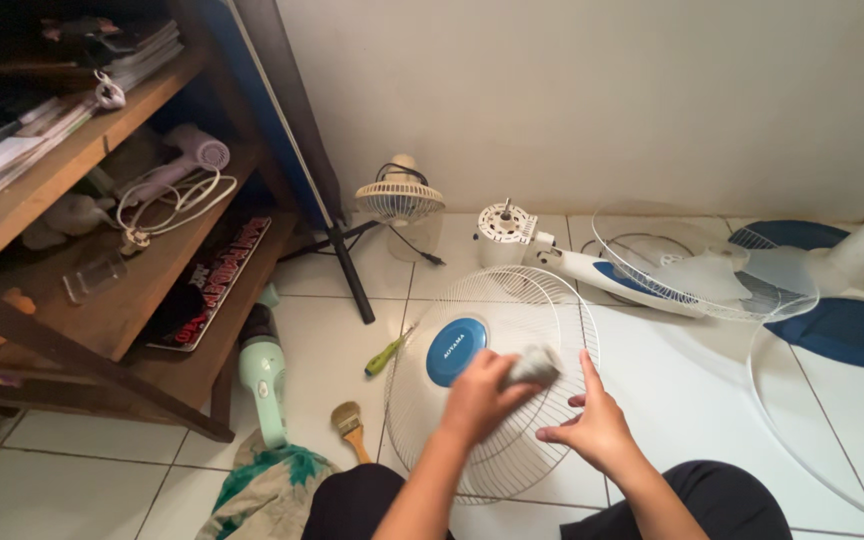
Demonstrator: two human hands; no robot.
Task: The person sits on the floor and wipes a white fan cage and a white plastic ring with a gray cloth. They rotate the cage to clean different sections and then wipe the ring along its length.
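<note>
Both hands on white round wire fan grille [512,330], blue hub up: left hand [477,395] clutching grey cloth wad [533,366] against wires, right hand [597,428] open, steadying rim.

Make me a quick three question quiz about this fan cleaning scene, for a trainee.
1. True or false: the left hand presses a grey cloth on the round white wire fan grille.
2. Which tool lies nearest the grille's left rim: A, green-handled screwdriver; B, wooden-handled paintbrush?
3. What does the right hand touch?
Key: 1 true. 2 A. 3 The grille, fingers open, holding nothing.
</note>
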